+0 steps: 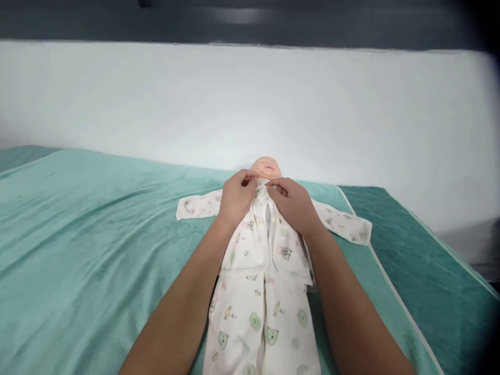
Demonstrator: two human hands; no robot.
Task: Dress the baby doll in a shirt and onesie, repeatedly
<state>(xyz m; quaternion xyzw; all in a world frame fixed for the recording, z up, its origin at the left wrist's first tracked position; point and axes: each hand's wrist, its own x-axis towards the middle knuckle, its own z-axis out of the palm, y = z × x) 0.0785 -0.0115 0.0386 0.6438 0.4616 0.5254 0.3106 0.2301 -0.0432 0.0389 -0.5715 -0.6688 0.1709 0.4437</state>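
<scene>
A baby doll (pixel 267 165) lies on its back, head away from me, with its sleeves spread to both sides. It wears a white printed baby jacket (pixel 250 239) over matching trousers (pixel 253 317). My left hand (pixel 239 194) is closed in a pinch at the jacket's neckline, just under the doll's chin. Opposite it, my right hand (pixel 291 200) pinches the other side of the same neckline. The fingertips almost meet, and the fabric between them is largely hidden. Lower down, the jacket front hangs apart along its middle, showing a narrow grey gap.
A light green blanket (pixel 97 234) covers the surface under the doll, with folds on the left. Darker green cloth (pixel 429 260) shows beyond its right edge. Behind the doll's head rises a white wall (pixel 195 104), with a dark band (pixel 242 21) above.
</scene>
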